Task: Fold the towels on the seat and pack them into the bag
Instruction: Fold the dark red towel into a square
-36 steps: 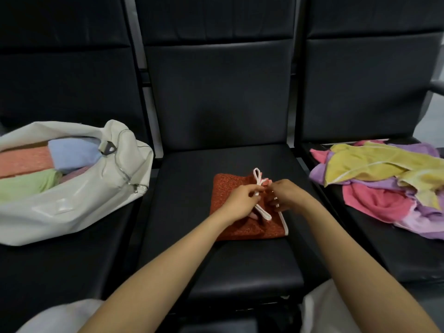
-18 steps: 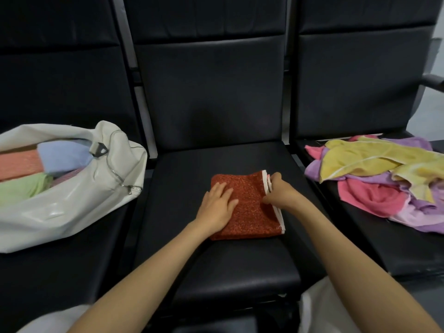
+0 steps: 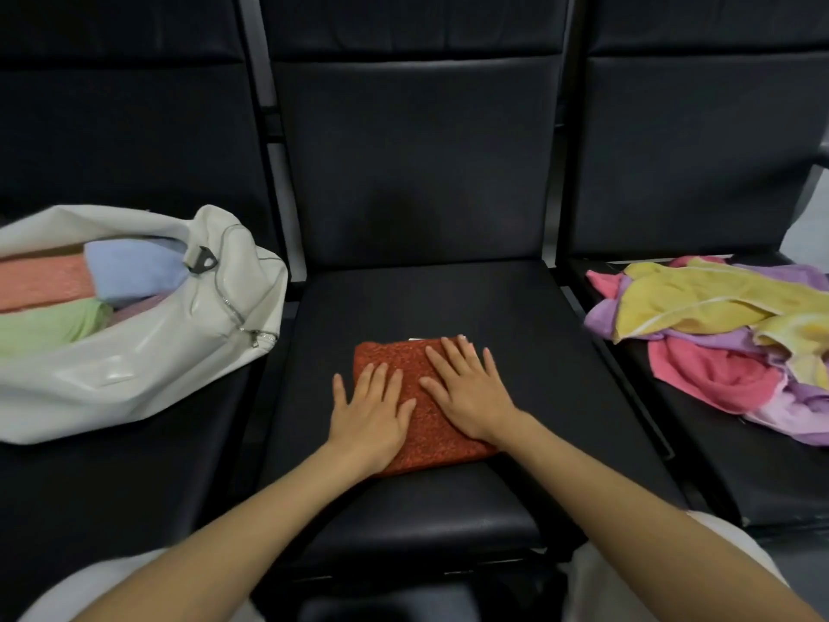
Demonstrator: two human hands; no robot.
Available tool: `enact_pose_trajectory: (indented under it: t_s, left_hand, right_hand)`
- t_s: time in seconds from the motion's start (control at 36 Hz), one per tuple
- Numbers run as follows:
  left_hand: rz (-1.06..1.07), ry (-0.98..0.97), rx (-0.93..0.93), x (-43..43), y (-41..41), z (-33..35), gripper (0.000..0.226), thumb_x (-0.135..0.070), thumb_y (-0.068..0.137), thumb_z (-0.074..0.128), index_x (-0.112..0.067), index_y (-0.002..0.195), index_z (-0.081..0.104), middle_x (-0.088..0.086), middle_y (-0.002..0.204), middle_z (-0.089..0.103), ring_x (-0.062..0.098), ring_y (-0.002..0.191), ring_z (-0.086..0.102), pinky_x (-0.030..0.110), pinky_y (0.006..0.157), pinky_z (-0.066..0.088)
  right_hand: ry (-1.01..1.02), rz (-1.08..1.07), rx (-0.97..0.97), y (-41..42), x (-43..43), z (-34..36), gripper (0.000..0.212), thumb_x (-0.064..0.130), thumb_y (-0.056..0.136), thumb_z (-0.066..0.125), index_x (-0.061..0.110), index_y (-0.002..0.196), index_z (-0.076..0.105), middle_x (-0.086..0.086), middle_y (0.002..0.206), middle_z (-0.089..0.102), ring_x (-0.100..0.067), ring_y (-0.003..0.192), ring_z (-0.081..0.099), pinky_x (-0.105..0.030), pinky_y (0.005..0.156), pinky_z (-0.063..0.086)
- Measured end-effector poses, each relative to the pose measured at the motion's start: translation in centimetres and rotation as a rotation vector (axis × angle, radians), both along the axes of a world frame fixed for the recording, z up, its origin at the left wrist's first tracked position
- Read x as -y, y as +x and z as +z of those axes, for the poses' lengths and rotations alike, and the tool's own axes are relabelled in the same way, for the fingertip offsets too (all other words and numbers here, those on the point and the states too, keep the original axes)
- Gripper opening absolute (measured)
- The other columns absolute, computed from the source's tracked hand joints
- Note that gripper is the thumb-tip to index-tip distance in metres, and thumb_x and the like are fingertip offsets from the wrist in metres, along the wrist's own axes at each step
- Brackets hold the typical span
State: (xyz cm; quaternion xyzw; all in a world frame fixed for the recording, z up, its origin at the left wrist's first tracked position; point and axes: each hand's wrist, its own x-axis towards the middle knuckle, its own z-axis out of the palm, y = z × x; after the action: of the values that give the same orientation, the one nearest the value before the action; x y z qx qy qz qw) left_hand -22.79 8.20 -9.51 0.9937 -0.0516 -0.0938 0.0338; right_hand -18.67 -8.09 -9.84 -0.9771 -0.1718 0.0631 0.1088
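Rust-red folded towel lies on the middle seat; left hand at nine o'clock and right hand at three press it, fingers flat and released.

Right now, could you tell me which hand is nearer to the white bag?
Left. The left hand lies on the red towel, toward the white bag; the right hand lies beside it, farther away.
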Motion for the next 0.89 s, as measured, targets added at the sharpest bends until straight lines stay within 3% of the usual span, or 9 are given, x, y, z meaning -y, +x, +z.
enact_pose_trajectory:
  t_s: [0.17,0.22,0.31,0.39,0.47,0.56,0.67,0.78,0.89]
  left_hand:
    - [-0.029,0.034,0.159,-3.3,-0.4,0.4,0.092,-0.061,0.078,-0.011,-0.017,0.148,0.029,0.003,0.152,0.028,0.020,0.144,0.019,0.053,0.117,-0.002]
    - [-0.022,-0.033,0.176,-3.8,-0.1,0.1,0.095,-0.063,0.077,-0.011,-0.015,0.150,0.025,0.005,0.157,0.020,0.019,0.146,0.011,0.049,0.118,-0.003]
    - [0.005,-0.113,0.068,-4.2,0.3,-0.5,0.075,-0.062,0.094,0.005,-0.019,0.155,0.004,-0.003,0.162,-0.005,0.012,0.147,-0.013,0.048,0.117,-0.010]
    - [0.032,-0.165,0.003,-4.3,0.7,-0.6,0.069,-0.056,0.099,0.016,-0.020,0.154,-0.003,-0.007,0.161,-0.010,0.007,0.146,-0.017,0.049,0.117,-0.012]
    - [0.043,-0.237,-0.008,-4.4,0.9,-0.8,0.069,-0.057,0.099,0.019,-0.021,0.154,-0.002,-0.008,0.161,-0.011,0.006,0.145,-0.017,0.050,0.117,-0.011]
    - [0.039,-0.330,-0.026,-4.7,1.2,-0.8,0.070,-0.058,0.098,0.022,-0.023,0.155,0.000,-0.010,0.161,-0.009,0.005,0.145,-0.017,0.051,0.117,-0.012]
    - [0.105,-0.474,0.056,-5.1,1.3,0.3,0.061,-0.047,0.099,0.039,-0.020,0.152,0.022,-0.001,0.161,0.007,0.016,0.148,0.001,0.048,0.119,-0.001]
    - [0.297,-0.481,0.167,-6.5,1.3,2.4,0.054,-0.039,0.090,0.062,-0.009,0.131,0.044,0.011,0.134,0.043,0.027,0.129,0.037,0.037,0.108,0.032]
    - [0.386,-0.359,-0.229,-7.5,1.2,2.9,0.058,-0.053,0.083,0.065,-0.011,0.121,0.057,0.014,0.133,0.048,0.031,0.127,0.040,0.039,0.106,0.037]
  right_hand:
    - [0.067,0.036,-0.036,-0.9,-2.0,-0.4,0.097,0.071,0.068,-0.012,0.030,0.154,0.006,0.004,0.162,-0.004,-0.016,0.147,-0.017,-0.049,0.116,-0.012]
    - [0.081,0.034,-0.039,-0.7,-2.1,-0.5,0.094,0.071,0.070,-0.010,0.030,0.154,0.006,0.004,0.162,-0.004,-0.016,0.147,-0.018,-0.049,0.116,-0.011]
    - [0.089,0.036,-0.037,-0.8,-2.1,-0.6,0.091,0.071,0.073,-0.008,0.032,0.154,0.006,0.006,0.162,-0.004,-0.014,0.147,-0.018,-0.050,0.116,-0.011]
    - [0.108,0.027,-0.042,-0.6,-1.8,-0.8,0.081,0.071,0.081,0.003,0.035,0.153,0.007,0.009,0.162,-0.003,-0.011,0.147,-0.016,-0.050,0.117,-0.009]
    - [0.120,0.018,-0.043,-0.4,-1.7,-1.0,0.067,0.064,0.092,0.014,0.037,0.153,0.009,0.011,0.162,-0.001,-0.010,0.147,-0.015,-0.051,0.117,-0.008]
    - [0.160,0.017,-0.069,-0.3,-1.7,-0.7,0.077,0.071,0.084,0.011,0.036,0.153,0.008,0.010,0.162,-0.003,-0.010,0.147,-0.015,-0.051,0.117,-0.008]
    - [0.310,-0.096,-0.005,-0.3,-1.5,0.5,0.075,0.055,0.094,0.045,0.025,0.154,0.011,-0.003,0.161,0.002,-0.022,0.148,0.000,-0.050,0.118,0.007]
    - [0.125,-0.290,-0.062,0.9,0.0,2.5,0.071,0.059,0.086,0.057,0.008,0.133,0.045,-0.015,0.137,0.036,-0.032,0.130,0.030,-0.043,0.106,0.033]
    - [0.004,-0.328,-0.332,1.9,1.1,2.1,0.066,0.075,0.075,0.056,0.012,0.095,0.056,-0.015,0.126,0.049,-0.031,0.124,0.036,-0.040,0.097,0.036]
